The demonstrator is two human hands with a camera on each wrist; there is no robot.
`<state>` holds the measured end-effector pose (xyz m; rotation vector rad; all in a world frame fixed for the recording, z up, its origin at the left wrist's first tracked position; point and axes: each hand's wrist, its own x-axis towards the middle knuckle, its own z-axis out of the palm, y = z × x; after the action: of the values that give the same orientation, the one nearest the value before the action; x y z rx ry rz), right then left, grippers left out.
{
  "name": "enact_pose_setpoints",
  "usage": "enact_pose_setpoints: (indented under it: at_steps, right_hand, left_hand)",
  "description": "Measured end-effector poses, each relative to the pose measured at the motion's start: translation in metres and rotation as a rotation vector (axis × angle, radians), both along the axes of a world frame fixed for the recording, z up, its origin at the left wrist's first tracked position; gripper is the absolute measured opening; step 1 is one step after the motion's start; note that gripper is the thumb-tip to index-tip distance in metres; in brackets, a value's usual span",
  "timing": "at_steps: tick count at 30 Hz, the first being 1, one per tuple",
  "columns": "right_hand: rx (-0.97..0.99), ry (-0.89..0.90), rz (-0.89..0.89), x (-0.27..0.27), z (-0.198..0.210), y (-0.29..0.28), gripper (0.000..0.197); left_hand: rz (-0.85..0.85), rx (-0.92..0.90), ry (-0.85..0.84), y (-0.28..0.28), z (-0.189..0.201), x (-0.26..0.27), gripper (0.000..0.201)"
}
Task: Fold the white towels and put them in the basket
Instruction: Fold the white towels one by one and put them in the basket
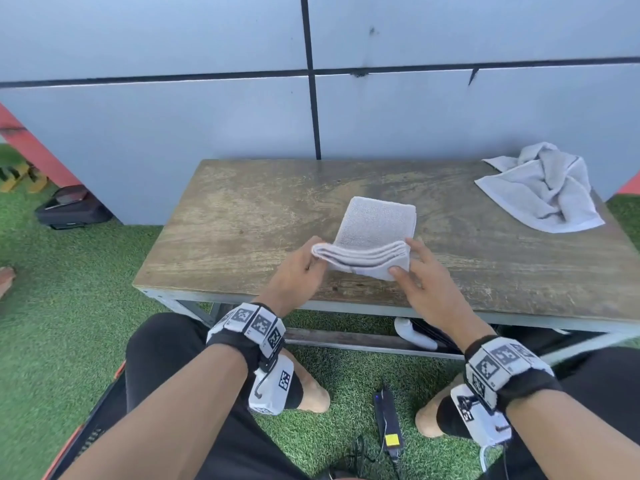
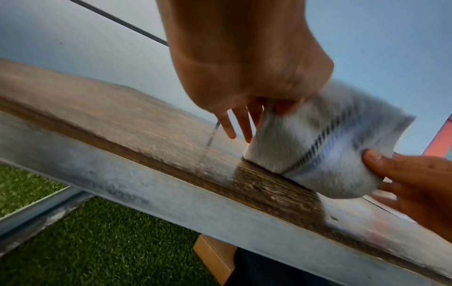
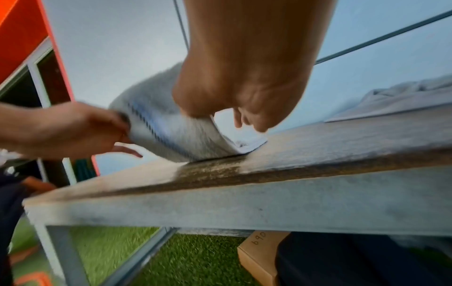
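A folded white towel [image 1: 375, 230] lies mid-table on the wooden table [image 1: 242, 220], its layered near end raised off the wood. My left hand [image 1: 317, 259] pinches the near left corner. My right hand [image 1: 403, 258] grips the near right corner, thumb on the front edge. In the left wrist view the left hand [image 2: 264, 108] holds the towel [image 2: 305, 147] from above, tilted on the table edge, with the right thumb on it. The right wrist view shows the right hand [image 3: 234, 120] over the towel [image 3: 171, 133]. A second white towel [image 1: 540, 192] lies crumpled at the back right corner. No basket is clearly in view.
Grey wall panels [image 1: 207, 116] stand right behind the table. A black case [image 1: 69, 209] lies on the green turf at the left. A black power pack with a cable [image 1: 388, 424] lies between my knees. A cardboard box [image 3: 259, 257] sits under the table.
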<state>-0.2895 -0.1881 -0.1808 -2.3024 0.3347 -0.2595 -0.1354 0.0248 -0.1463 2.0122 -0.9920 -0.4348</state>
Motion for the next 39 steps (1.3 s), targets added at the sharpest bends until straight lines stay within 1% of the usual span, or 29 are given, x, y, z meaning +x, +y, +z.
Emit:
enact_pose_setpoints:
  at_steps: [1,2,3,5,6,8,10,12,15,16,19,23,26,28,31,35,39]
  right_hand:
    - [-0.068,-0.088,0.019,-0.002,0.003,0.002,0.039]
    - [-0.086,-0.145,0.036,-0.003,0.004,0.004,0.040]
    - [-0.055,-0.165,0.048,-0.003,0.004,0.005,0.039]
    - [0.069,-0.121,0.018,-0.003,0.008,0.011,0.024]
    - [0.107,-0.077,0.001,-0.002,0.008,0.013,0.022]
    - [0.155,-0.005,-0.034,-0.003,0.005,0.015,0.028]
    - [0.184,0.006,-0.070,-0.003,0.002,0.016,0.032]
    - [0.190,0.038,-0.105,0.002,0.002,0.016,0.037]
    - [0.186,0.104,-0.166,0.017,0.001,0.012,0.051]
    - [0.191,0.124,-0.186,0.022,0.001,0.010,0.052]
    - [0.165,0.159,-0.224,0.038,0.004,0.006,0.044]
    - [0.160,0.098,-0.250,0.056,0.015,0.004,0.035]
    - [0.199,0.140,-0.291,0.063,0.005,0.000,0.031]
    - [0.221,0.165,-0.340,0.065,-0.004,-0.001,0.031]
    - [0.205,0.199,-0.375,0.073,-0.005,-0.003,0.030]
    - [0.210,0.233,-0.410,0.079,0.000,-0.006,0.029]
    - [0.210,0.286,-0.411,0.084,0.001,-0.014,0.039]
  left_hand:
    - [0.046,-0.050,0.042,-0.002,0.003,-0.004,0.016]
    - [0.084,-0.083,0.050,-0.003,0.004,-0.007,0.020]
    - [0.110,-0.106,0.044,-0.005,0.005,-0.009,0.023]
    - [0.149,-0.125,0.047,-0.007,0.004,-0.011,0.022]
    - [0.163,-0.119,0.057,-0.008,0.001,-0.010,0.024]
    - [0.195,-0.067,0.094,-0.008,-0.005,-0.010,0.033]
    - [0.221,-0.026,0.130,-0.010,-0.012,-0.013,0.036]
    - [0.253,0.015,0.135,-0.014,-0.015,-0.015,0.034]
    - [0.322,0.064,0.128,-0.023,-0.020,-0.009,0.031]
    - [0.344,0.076,0.123,-0.026,-0.022,-0.007,0.030]
    - [0.406,0.092,0.062,-0.039,-0.024,0.000,0.030]
    - [0.486,0.073,0.006,-0.058,-0.022,0.012,0.027]
    - [0.500,0.177,-0.034,-0.067,-0.028,0.019,0.027]
    - [0.511,0.288,-0.060,-0.071,-0.036,0.022,0.029]
    - [0.529,0.376,-0.107,-0.076,-0.045,0.028,0.035]
    - [0.537,0.405,-0.136,-0.080,-0.048,0.032,0.041]
    - [0.564,0.437,-0.125,-0.083,-0.044,0.032,0.045]
